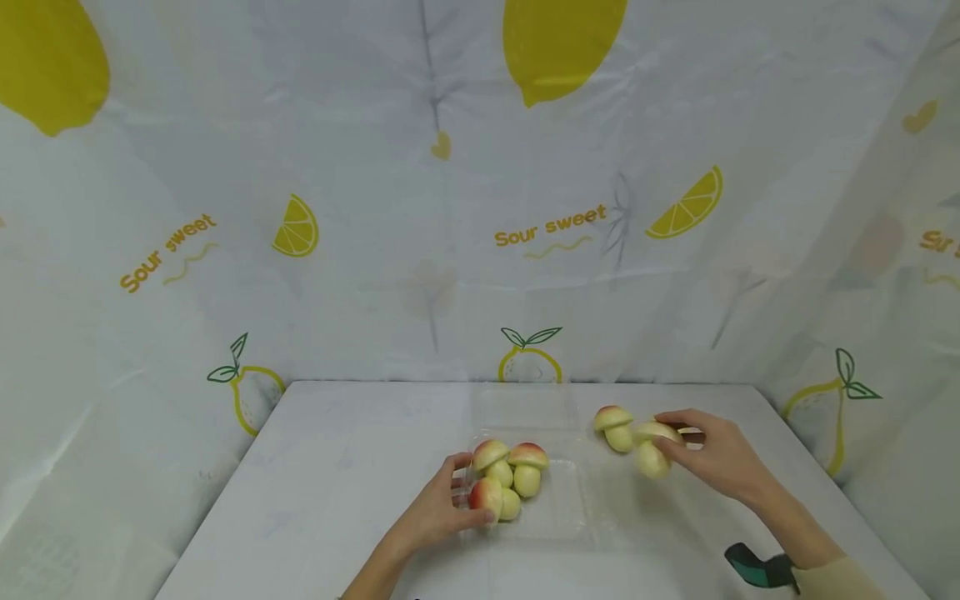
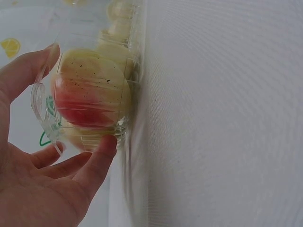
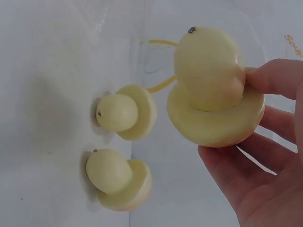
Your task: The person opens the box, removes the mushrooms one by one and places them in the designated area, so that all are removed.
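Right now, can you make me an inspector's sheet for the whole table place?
Surface: white table, with pieces and a container on it.
Job's things: three mushroom-shaped pieces in the clear container, its lid open at the back; two loose pieces stand on the table.
Clutter: a dark and teal item by the right wrist; can't tell what it is.
Left grip: holds the container's left side.
Right grip: pinches a sixth piece, off the table.
Cables: nothing seen.
Surroundings: pale curtain with lemon pictures and "Sour sweet" writing.
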{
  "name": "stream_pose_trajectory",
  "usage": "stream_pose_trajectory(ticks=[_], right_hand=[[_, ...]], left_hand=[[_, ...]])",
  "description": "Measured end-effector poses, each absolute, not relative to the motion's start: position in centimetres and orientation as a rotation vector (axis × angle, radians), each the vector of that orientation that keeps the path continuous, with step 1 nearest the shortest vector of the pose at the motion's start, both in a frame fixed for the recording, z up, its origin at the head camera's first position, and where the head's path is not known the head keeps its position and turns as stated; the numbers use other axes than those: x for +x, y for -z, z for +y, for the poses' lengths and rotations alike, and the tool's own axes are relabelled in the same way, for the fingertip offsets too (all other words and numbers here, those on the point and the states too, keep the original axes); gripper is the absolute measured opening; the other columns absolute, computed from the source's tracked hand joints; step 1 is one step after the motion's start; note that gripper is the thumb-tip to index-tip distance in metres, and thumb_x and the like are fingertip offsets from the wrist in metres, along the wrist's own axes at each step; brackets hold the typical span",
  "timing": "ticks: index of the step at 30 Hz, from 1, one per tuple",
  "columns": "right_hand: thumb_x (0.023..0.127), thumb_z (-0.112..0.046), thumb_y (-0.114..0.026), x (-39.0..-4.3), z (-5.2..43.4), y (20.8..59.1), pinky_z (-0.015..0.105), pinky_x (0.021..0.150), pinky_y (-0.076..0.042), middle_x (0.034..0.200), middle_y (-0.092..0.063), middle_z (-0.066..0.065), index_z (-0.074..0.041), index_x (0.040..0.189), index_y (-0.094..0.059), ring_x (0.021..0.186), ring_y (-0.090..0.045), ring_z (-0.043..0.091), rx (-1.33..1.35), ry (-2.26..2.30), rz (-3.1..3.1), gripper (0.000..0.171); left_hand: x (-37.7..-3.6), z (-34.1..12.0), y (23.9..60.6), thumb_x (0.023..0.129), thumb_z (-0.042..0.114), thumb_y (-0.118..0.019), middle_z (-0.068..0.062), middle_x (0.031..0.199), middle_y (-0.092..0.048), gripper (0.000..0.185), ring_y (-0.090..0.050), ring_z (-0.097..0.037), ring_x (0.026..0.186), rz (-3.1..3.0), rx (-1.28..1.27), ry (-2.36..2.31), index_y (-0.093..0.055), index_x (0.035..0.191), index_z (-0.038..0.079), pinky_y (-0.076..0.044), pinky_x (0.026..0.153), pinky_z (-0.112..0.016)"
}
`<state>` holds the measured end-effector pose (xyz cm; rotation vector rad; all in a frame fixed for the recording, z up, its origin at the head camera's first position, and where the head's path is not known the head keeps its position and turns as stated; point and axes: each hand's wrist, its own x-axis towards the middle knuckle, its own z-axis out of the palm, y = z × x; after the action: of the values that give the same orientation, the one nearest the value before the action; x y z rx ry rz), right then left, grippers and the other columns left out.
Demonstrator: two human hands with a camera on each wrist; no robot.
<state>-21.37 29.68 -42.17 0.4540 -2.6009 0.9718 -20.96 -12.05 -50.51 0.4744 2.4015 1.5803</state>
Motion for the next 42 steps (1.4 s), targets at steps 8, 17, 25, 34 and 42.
stream_pose_trajectory(ticks=[8, 17, 25, 34, 42], right_hand=[[0.09, -0.018, -0.079, -21.3, 31.0, 41.9, 0.021, 0.072, -0.058, 0.111, -0.073, 0.013, -0.003, 0.117, -0.073, 0.092, -0.059, -0.01, 0.412, -0.992, -2.602, 0.031], [0.091, -0.023, -0.079, -21.3, 32.5, 41.9, 0.02, 0.068, -0.057, 0.115, -0.071, 0.019, -0.001, 0.12, -0.071, 0.094, -0.051, -0.016, 0.329, -0.955, -2.655, 0.037], [0.092, -0.022, -0.078, -21.3, 33.9, 42.1, 0.015, 0.069, -0.055, 0.119, -0.067, 0.024, 0.003, 0.121, -0.068, 0.094, -0.043, -0.023, 0.278, -0.976, -2.647, 0.04], [0.092, -0.02, -0.078, -21.6, 35.1, 43.0, 0.008, 0.069, -0.049, 0.119, -0.064, 0.025, 0.005, 0.122, -0.067, 0.093, -0.04, -0.024, 0.187, -0.984, -2.615, 0.041], [0.091, -0.021, -0.079, -22.3, 36.3, 44.5, 0.004, 0.068, -0.046, 0.118, -0.064, 0.028, 0.008, 0.121, -0.065, 0.092, -0.037, -0.025, 0.131, -0.98, -2.593, 0.044]], left_hand=[[-21.1, -12.0, 50.6, 0.081, 0.027, -0.087, -0.021, 0.152, -0.041, 0.089, -0.056, -0.041, 0.124, 2.409, 0.476, -1.583, -0.036, 0.15, 0.007, -0.051, 0.099, -0.055], [-20.9, -12.1, 50.5, 0.081, 0.029, -0.087, -0.022, 0.152, -0.041, 0.089, -0.056, -0.042, 0.124, 2.412, 0.472, -1.576, -0.036, 0.151, 0.006, -0.051, 0.099, -0.055], [-21.0, -12.1, 50.6, 0.081, 0.03, -0.087, -0.023, 0.151, -0.042, 0.089, -0.056, -0.042, 0.123, 2.401, 0.465, -1.586, -0.036, 0.15, 0.006, -0.051, 0.098, -0.055], [-20.9, -12.1, 50.5, 0.081, 0.028, -0.087, -0.023, 0.151, -0.042, 0.089, -0.057, -0.041, 0.122, 2.397, 0.46, -1.585, -0.036, 0.151, 0.007, -0.051, 0.098, -0.055], [-21.0, -12.0, 50.6, 0.081, 0.029, -0.087, -0.023, 0.152, -0.041, 0.089, -0.056, -0.041, 0.123, 2.392, 0.46, -1.585, -0.036, 0.151, 0.007, -0.051, 0.098, -0.055]])
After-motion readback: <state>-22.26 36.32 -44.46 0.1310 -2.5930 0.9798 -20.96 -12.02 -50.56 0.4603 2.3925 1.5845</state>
